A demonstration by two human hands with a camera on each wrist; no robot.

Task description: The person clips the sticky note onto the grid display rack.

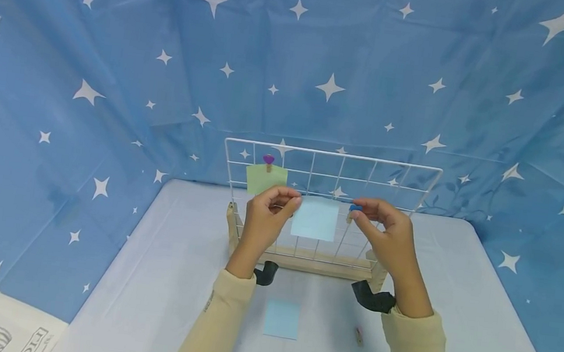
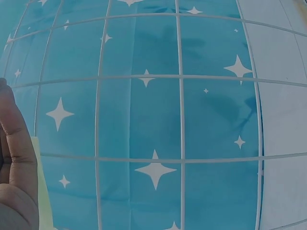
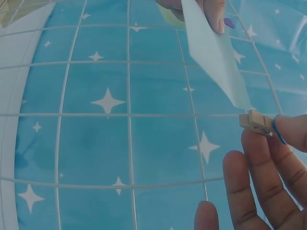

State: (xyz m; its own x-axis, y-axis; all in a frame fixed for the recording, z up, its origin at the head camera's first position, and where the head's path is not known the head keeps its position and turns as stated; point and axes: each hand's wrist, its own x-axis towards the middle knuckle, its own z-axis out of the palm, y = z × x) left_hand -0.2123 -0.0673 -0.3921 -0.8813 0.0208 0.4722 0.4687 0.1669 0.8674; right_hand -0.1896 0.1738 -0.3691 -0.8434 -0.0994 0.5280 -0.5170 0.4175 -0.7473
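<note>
My left hand [image 1: 273,213] pinches the upper left corner of a light blue paper square [image 1: 315,218], held in front of a white wire grid [image 1: 327,154]. Between the thumb and fingers of my right hand [image 1: 386,230] is a small wooden clothespin [image 3: 256,120] with a blue top [image 1: 355,208]. In the right wrist view the clothespin's tip sits close to the paper's lower corner. A green paper square [image 1: 260,179] hangs on the grid at the left under a clothespin with a purple heart [image 1: 269,159].
The grid stands in a wooden base [image 1: 315,265] on a white-covered table [image 1: 169,279]. Nearer to me lie another light blue paper square [image 1: 282,319] and a small clothespin [image 1: 359,336]. A blue curtain with white stars [image 1: 297,54] rises behind.
</note>
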